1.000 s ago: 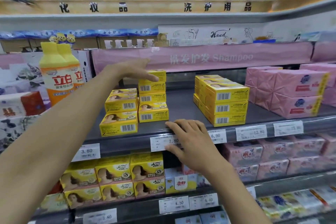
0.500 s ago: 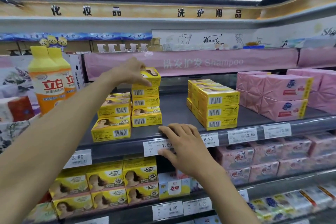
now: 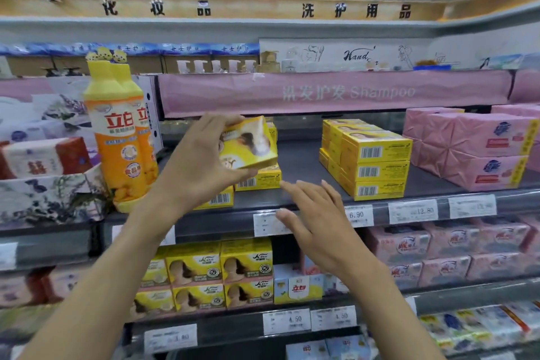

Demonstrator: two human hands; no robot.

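Box [image 3: 249,145] now off the stack [image 3: 260,180], tilted in the air before it. My left hand [image 3: 198,166] grips it, fingers over, thumb under. Right hand [image 3: 318,219] has left the shelf edge [image 3: 219,222], open, ready to take it.

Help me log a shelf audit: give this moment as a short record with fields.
left hand: grips a yellow box, tilted, held above the shelf
right hand: empty, fingers straight, in front of the shelf edge; contact unclear
below the box: yellow stack
to the right: second yellow stack, then pink packs
to the left: orange bottle
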